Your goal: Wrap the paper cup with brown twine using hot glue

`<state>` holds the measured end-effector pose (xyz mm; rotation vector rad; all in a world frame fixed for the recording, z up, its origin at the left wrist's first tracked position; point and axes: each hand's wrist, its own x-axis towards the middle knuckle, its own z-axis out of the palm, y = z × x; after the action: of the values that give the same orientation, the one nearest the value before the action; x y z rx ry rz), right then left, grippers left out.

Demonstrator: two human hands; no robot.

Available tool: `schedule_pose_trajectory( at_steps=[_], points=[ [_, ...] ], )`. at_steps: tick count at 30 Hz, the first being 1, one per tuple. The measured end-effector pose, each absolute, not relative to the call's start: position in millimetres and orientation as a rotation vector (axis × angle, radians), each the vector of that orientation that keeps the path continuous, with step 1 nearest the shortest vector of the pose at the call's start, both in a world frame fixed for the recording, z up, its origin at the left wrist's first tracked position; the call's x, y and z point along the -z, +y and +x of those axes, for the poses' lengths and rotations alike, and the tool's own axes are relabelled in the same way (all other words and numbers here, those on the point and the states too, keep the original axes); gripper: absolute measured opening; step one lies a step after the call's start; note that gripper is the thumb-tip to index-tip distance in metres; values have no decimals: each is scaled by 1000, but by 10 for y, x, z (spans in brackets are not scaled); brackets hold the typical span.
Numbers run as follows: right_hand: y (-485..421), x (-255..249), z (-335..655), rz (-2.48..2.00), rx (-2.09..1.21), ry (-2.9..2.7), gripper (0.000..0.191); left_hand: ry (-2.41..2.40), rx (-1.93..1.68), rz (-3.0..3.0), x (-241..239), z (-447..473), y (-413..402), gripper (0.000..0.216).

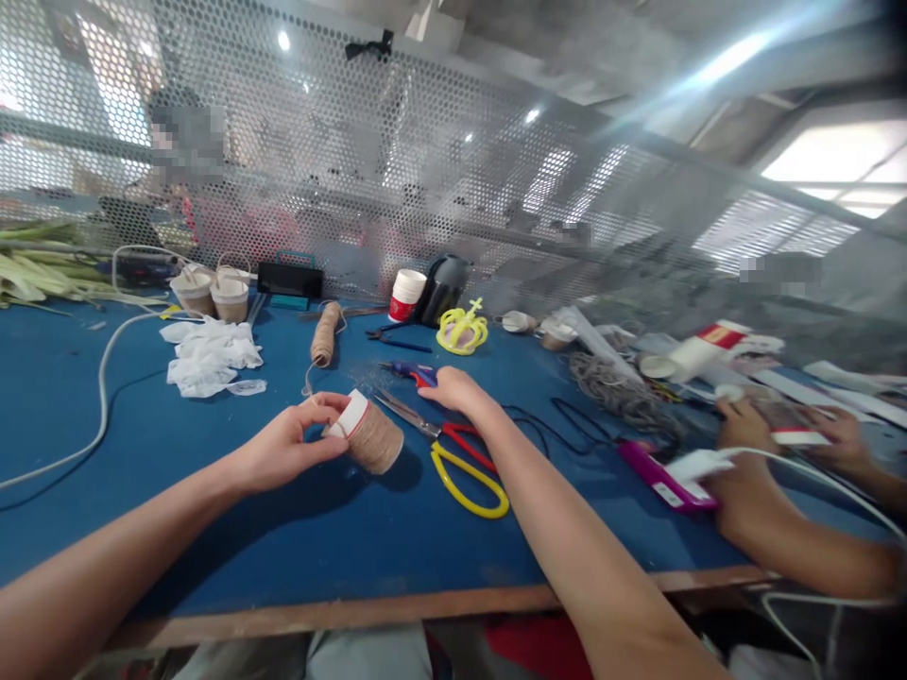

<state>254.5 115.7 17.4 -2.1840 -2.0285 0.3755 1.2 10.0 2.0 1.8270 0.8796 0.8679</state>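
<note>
In the head view, the left hand [294, 442] is gripping a twine-wrapped cup [368, 434], fingers curled around its white rim, just left of the yellow-handled scissors [453, 453]. The right hand [453, 387] is lying flat and loosely open just beyond the scissors, holding nothing. A twine spool [324, 335] is lying farther behind them. A co-worker's hands [744, 472] are working well to the scissors' right.

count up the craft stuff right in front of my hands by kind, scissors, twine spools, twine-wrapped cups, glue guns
Scissors: 1
Twine spool: 1
Twine-wrapped cup, held in the left hand: 1
Glue gun, at the right hand: 1
Total: 4
</note>
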Motion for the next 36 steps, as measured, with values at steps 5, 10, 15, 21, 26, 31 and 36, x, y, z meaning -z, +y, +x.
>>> schedule_pose_trajectory(
  at_steps=[5, 10, 15, 21, 26, 31, 36],
  points=[
    [1113, -89, 2484, -2139, -344, -1913, 31, 959, -851, 1840, 6, -3, 145, 16],
    [787, -383, 2414, -1876, -361, -1842, 35, 1008, -827, 1843, 36, -15, 176, 17],
    [386, -507, 2302, -1412, -964, -1737, 23, 1061, -819, 1776, 47, -10, 174, 21],
    [172, -457, 2233, -1226, -1074, -1806, 23, 1183, -849, 1668, 93, -36, 221, 23],
    [81, -442, 2227, -1451, -905, -1911, 20, 1155, -883, 1638, 103, -36, 244, 23],
    [21, -388, 2192, -1420, -565, -2114, 21, 1140, -875, 1636, 108, -36, 246, 26],
    [14, -347, 2175, -1367, -398, -2222, 23, 1149, -870, 1658, 110, -36, 246, 26]
  ],
)
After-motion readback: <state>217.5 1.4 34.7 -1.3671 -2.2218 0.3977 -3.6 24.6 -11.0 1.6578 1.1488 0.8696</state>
